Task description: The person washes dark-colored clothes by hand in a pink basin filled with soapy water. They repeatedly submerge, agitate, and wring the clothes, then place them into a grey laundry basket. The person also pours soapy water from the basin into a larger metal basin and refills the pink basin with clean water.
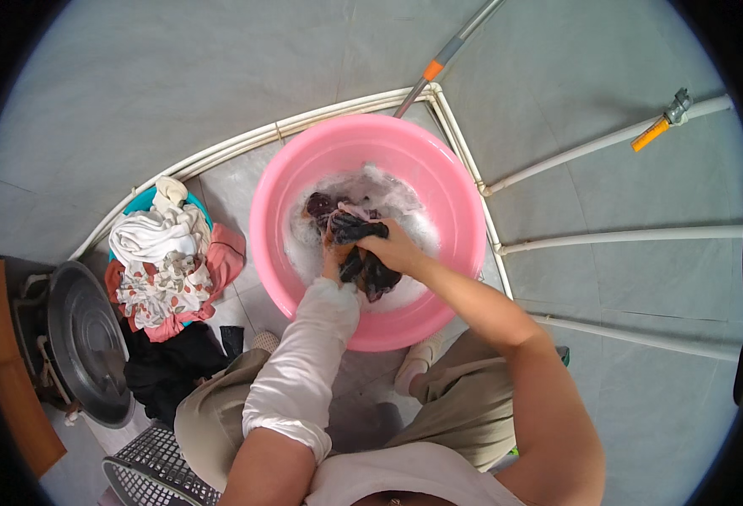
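A large pink plastic basin (pixel 270 253) holds soapy water with white suds (pixel 403 196). Inside it, dark wet cloth (pixel 381 278) hangs down from my two hands into the suds. My right hand (pixel 393 246) is closed on a black bunched part of this cloth. From the other side my left hand (pixel 333 253) grips the same cloth, its fingers partly hidden by the folds. A white sleeve covers my left forearm; the right arm is bare. More dark maroon fabric (pixel 319 205) lies in the water just beyond my left hand.
Left of the basin, a teal tub (pixel 139 202) is heaped with white, patterned and coral clothes. Black clothes (pixel 172 367) lie below it, near a dark round basin (pixel 87 341) and a grey perforated basket (pixel 156 468). White pipes (pixel 346 109) and a metal pole (pixel 460 41) stand behind.
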Demonstrator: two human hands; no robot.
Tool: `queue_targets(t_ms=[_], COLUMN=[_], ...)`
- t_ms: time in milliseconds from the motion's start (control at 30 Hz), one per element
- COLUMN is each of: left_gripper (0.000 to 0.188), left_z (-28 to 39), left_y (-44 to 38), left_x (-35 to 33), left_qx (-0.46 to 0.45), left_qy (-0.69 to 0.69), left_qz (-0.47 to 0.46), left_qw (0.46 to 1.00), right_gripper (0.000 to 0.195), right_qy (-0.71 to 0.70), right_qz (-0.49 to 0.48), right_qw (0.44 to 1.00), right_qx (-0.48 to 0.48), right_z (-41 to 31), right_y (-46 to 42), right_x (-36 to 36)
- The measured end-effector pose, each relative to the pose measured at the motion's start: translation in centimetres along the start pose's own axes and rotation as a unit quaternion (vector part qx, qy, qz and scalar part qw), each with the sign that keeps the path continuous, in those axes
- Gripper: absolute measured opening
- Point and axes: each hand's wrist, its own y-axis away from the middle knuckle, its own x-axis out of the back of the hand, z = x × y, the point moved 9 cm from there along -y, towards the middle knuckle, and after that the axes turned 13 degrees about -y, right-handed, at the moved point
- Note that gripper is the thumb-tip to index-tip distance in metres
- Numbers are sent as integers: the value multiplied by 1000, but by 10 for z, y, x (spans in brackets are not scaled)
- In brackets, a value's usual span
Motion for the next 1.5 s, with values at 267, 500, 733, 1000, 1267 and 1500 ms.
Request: queue_targets(t_ms=[267,500,733,1000,1267,1500], left_gripper=[73,82,75,45,61,71], left_z=[-9,-40,-47,-12,-28,-34], left_y=[20,29,-1,2,16,24], left_x=[73,113,45,43,58,117], left_qx=[-15,131,138,-12,183,108], left_qy=[-203,-179,4,-102,-149,-175], left_qz=[367,428,137,44,333,399], left_qw=[908,876,981,994,913,893], right_gripper=[57,83,42,36,41,67], right_qy=[384,414,15,209,551,495], right_qz=[328,91,75,-65,230,11], right_qw=[855,870,995,958,795,861], right_qx=[118,-253,-64,183,106,-116], right_z=[102,161,77,-22,74,141], right_y=[-41,-89,-62,28,-49,-90], right_x=[131,71,42,-16,109,66])
